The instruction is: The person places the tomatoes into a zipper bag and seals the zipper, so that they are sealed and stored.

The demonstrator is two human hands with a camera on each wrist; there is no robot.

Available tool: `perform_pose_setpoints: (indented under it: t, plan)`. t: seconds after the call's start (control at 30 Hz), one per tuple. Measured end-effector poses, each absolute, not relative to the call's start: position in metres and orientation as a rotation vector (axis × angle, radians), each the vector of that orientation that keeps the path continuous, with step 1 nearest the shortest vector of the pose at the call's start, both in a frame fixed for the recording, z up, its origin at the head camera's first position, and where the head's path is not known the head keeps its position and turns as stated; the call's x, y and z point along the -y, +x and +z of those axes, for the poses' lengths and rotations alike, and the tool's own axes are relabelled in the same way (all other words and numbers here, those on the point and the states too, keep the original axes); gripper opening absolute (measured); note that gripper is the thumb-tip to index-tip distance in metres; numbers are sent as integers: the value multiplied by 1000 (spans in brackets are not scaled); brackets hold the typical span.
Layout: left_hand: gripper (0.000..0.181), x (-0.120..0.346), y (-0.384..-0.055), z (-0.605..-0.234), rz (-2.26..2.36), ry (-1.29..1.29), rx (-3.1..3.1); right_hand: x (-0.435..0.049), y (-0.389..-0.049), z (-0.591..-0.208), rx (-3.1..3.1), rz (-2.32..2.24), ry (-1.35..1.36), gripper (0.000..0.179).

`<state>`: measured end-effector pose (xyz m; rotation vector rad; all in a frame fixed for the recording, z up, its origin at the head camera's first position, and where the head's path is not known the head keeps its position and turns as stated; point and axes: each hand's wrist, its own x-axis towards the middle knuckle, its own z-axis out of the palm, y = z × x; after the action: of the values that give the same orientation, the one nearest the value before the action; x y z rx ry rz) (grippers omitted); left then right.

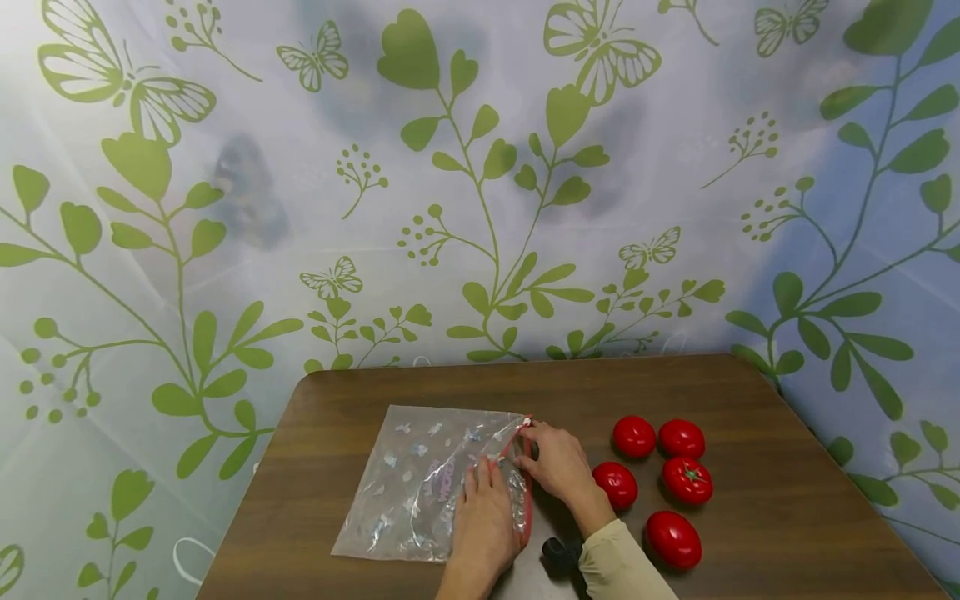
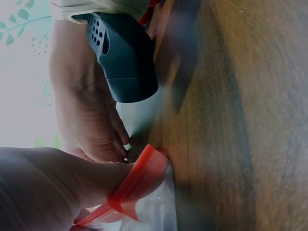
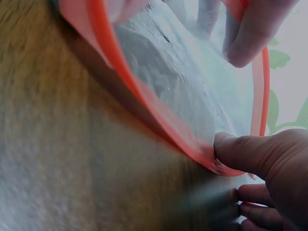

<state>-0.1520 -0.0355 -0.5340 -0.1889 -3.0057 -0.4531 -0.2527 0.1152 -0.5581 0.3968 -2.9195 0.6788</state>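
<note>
A clear plastic zip bag (image 1: 405,483) with a printed pattern and a red-orange zip edge lies on the table, its mouth facing right. My left hand (image 1: 483,517) lies over the mouth's near part. In the left wrist view the left thumb (image 2: 96,180) is tucked under the orange zip edge (image 2: 137,180), gripping it. At the far corner of the mouth, my right hand (image 1: 561,467) pinches the edge. The right wrist view has the bag's mouth gaping, the right thumb (image 3: 245,151) inside its rim and the other fingers outside. Left-hand fingertips (image 3: 245,45) reach across the opening.
Several red tomatoes stand right of the right forearm; one tomato (image 1: 687,481) shows a green stem, and another tomato (image 1: 615,486) is close beside the forearm. A black wrist device (image 1: 558,557) sits under the right wrist. A leaf-patterned curtain (image 1: 480,208) hangs behind the brown table (image 1: 337,425).
</note>
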Motion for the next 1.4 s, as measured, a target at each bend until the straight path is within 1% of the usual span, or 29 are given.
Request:
perform_pose_setpoints:
  t: [0.17,0.43,0.63,0.8,1.03,1.2,1.4]
  plan:
    - [111,34,-153,-535,-449,-150,2967,-113,-252,-558,2954,695,361,49]
    - [116,30,-158,-541,-478,-96,2956,-114,-252,-558,2933,730,392,51]
    - [114,28,-158,-541,-437,-82,2965,-121,-253,-558,2897,841,454,56]
    - [112,27,-157,-542,-428,-73,2960,-126,-246,-554,2840,930,485,60]
    - [106,27,-158,-543,-410,-98,2931,-135,-233,-534,2776,1007,530,60]
    - [110,26,-160,-541,-397,-117,2940,-145,-225,-516,2757,995,527,60]
    - [114,27,-163,-540,-489,-107,2947,-156,-216,-500,2759,994,530,60]
